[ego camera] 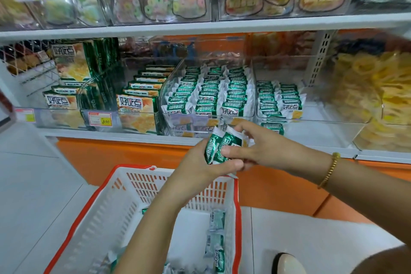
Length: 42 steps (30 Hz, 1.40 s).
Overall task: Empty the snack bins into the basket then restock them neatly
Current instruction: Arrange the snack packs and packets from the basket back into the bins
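**Two packets in hand above the basket**

Both hands meet over the far end of the basket [111, 213], just in front of the lower shelf [111, 134]. They share two green-and-white snack packets [219, 147], the only ones off the shelf and out of the basket. The left hand [200, 162] has its fingers curled round the lower ends. The right hand [255, 147] pinches the upper ends between thumb and fingertips; a beaded gold bracelet [330, 169] sits on that wrist. The packets' long axis is tilted, running from lower left up to upper right, and their printed faces look toward the camera.

Three more packets lie along the right-hand wall inside the basket [216, 220], lengthwise toward the shelf. Others show at the bottom edge (too blurred to count).

On the shelf, the middle clear bin [169, 87] holds three rows of the same packets standing on edge. The bin to its right [311, 118] holds two rows. Left of these stand green cracker boxes [135, 109] printed with 好吃点, and the same characters show on the front packets. One price tag [99, 118] reads 8.60. The tags on the upper shelf are too blurred to read.
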Motion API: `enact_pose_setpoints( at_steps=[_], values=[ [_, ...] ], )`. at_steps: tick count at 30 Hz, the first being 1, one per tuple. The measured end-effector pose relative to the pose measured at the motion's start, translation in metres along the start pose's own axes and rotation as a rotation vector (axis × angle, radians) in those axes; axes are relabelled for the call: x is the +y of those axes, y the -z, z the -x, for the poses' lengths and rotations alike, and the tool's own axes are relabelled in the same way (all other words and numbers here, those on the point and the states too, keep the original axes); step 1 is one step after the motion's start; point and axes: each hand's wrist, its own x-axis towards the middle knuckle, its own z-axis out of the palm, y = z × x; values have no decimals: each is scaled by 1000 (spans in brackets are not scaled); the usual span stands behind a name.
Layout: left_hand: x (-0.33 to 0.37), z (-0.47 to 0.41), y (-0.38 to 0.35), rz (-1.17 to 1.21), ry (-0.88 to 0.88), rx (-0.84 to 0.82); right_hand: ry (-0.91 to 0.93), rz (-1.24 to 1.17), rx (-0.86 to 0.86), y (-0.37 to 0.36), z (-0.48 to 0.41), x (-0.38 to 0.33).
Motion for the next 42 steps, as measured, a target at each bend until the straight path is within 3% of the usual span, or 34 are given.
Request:
enact_pose_setpoints(
  at_steps=[4, 7, 11, 15, 23, 27, 31, 36, 42],
  values=[
    [12, -19, -4, -190, -94, 47, 41, 146, -30, 27, -6, 2],
    [21, -37, -8, -367, -93, 16, 92, 425, -51, 65, -5, 2],
    [44, -60, -19, -487, -92, -19, 147, 565, -25, 102, 4, 3],
    [61, -90, -39, -492, -192, -14, 146, 763, 79, 119, 2, 7],
    [65, -146, -83, -246, -297, 53, 58, 623, 286, 187, -13, 19],
    [44, -154, -103, -788, -358, -14, -61, 750, 363, 214, -40, 57],
    [21, -152, -109, -1199, -429, -73, -172, 898, 210, 209, -72, 101],
    [15, -158, -107, -1237, -492, -57, -199, 949, 116, 198, -90, 113],
    [9, -158, -107, -1198, -576, -2, -339, 985, 213, 192, -95, 113]
  ],
)
